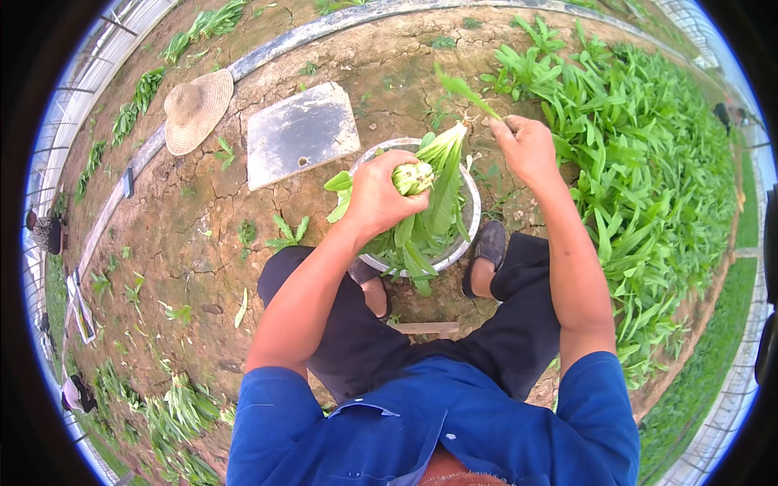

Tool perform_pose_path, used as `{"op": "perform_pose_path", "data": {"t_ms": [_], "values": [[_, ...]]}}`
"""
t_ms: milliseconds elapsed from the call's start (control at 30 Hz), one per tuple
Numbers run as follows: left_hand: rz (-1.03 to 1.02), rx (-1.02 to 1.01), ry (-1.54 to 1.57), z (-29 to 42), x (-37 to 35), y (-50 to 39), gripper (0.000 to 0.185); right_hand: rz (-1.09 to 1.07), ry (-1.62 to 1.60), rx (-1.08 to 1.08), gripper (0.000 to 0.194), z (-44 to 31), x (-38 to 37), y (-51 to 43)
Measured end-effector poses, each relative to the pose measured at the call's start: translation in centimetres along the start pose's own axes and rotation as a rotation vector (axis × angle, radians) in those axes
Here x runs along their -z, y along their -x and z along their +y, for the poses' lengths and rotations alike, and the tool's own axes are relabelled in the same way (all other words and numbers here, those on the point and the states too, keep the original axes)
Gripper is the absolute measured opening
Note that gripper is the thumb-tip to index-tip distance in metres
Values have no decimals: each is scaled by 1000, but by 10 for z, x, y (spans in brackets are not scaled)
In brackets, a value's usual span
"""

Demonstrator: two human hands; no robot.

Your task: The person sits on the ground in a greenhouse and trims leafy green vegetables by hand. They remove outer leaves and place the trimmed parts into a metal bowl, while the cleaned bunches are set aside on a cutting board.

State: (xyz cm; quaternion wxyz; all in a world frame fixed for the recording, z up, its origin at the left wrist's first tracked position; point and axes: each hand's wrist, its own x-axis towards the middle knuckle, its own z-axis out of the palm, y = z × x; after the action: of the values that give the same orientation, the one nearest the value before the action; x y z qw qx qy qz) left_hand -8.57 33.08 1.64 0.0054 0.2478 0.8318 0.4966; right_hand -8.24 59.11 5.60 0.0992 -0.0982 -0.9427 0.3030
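My left hand (384, 197) is closed around a bunch of leafy greens (413, 178), its pale cut stem ends facing up and its leaves on the left side of the fist. Between the thumb and fingers of my right hand (524, 143) is a single green leaf (463, 91), pointing up and left. A round tub with a pale rim (475, 209) stands on the soil between my feet, under my left hand. It holds more loose greens (419, 243). One plant with pale stems and roots (448, 143) leans over its far rim, right beside my left hand.
A flat board with a hole (301, 136) lies left of the tub. Beyond it a straw hat (194, 109) rests on a long pale strip (292, 41). Dense leafy plants (644, 164) grow at right. Bundled greens (182, 407) lie lower left. Other people (47, 234) are at the left edge.
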Motion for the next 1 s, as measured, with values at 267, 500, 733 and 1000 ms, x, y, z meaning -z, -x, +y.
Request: {"op": "perform_pose_path", "data": {"t_ms": [267, 500, 733, 1000], "values": [[-185, 269, 492, 1, 22, 0, 37, -328, -580, 168, 40, -15, -4, 11], [-325, 296, 569, 8, 27, -3, 35, -407, -687, 131, 44, -27, 6, 12], [-366, 331, 549, 9, 26, -3, 44, -402, -689, 231, 29, -21, 6, 15], [-25, 202, -122, 5, 37, -11, 39, -138, -557, 74, 45, 0, 22, 1]]}}
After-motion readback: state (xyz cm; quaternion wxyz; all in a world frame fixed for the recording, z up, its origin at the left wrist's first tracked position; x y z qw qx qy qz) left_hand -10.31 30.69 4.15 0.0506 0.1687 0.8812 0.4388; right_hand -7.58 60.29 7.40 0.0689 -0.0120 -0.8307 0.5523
